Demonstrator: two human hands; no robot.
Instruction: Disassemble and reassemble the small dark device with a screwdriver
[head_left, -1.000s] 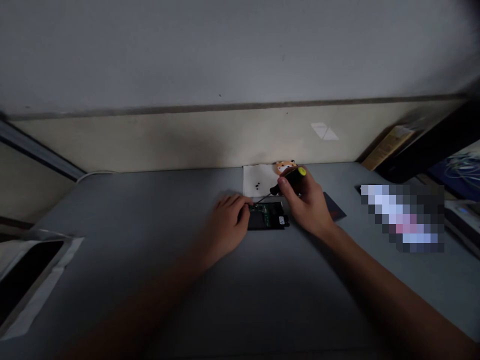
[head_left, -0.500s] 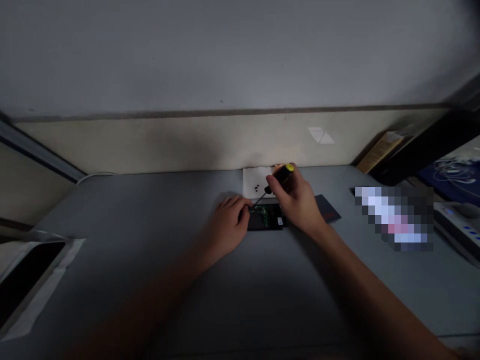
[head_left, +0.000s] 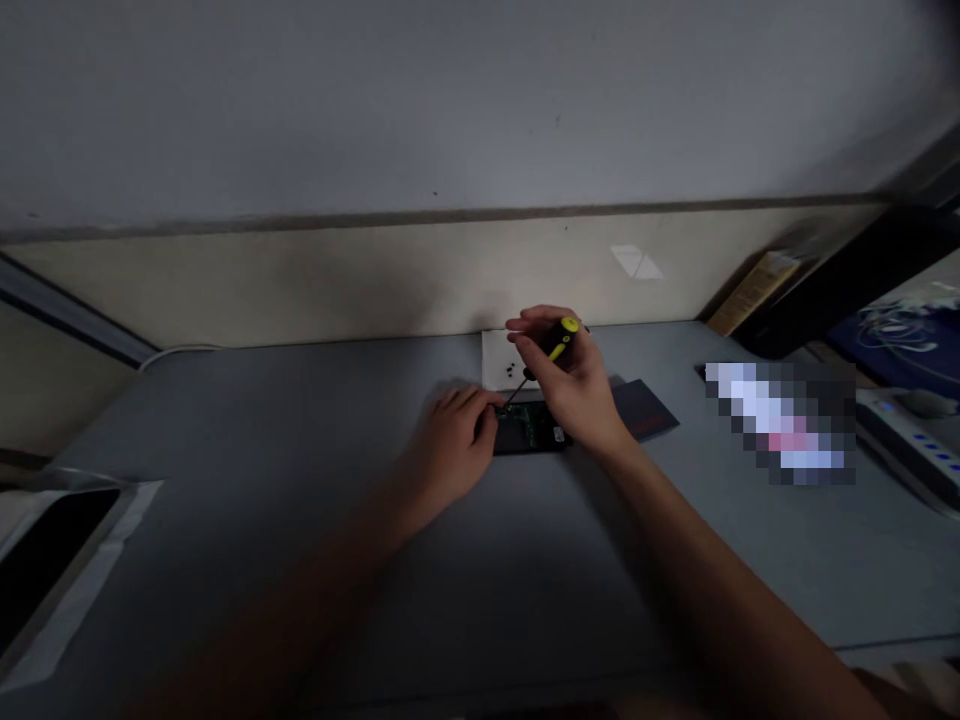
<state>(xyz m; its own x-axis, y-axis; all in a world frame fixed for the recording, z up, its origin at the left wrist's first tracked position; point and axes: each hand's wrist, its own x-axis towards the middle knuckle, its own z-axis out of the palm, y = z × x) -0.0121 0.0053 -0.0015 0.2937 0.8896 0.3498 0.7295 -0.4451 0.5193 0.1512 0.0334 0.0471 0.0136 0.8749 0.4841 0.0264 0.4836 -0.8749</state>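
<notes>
An opened phone point(head_left: 517, 436), its green circuit board showing, lies flat on the grey table. My left hand point(head_left: 456, 438) grips its left end, with thumb and index finger close to the board's upper left corner. In my right hand point(head_left: 581, 390) is a black and yellow screwdriver point(head_left: 556, 350), held at a slant between thumb and fingers. Its thin shaft reaches down to the board beside my left fingertips; whether the tip sits in a screw is too small to tell. Behind the phone, a white paper point(head_left: 493, 350) bears several tiny dark screws point(head_left: 511, 370).
Right of the phone lies a dark flat panel point(head_left: 646, 408). Farther right are a blurred-out lit object point(head_left: 776, 425) and a power strip point(head_left: 911, 440). A yellowish box point(head_left: 754, 292) leans at the back right. A black-screened item point(head_left: 56, 550) lies at the left. The wall point(head_left: 337, 290) bounds the table's back.
The fingers of my right hand have loosened and stretched out to the left past the screwdriver handle, which has turned, showing more yellow. My left hand still grips the phone. The view has shifted slightly.
</notes>
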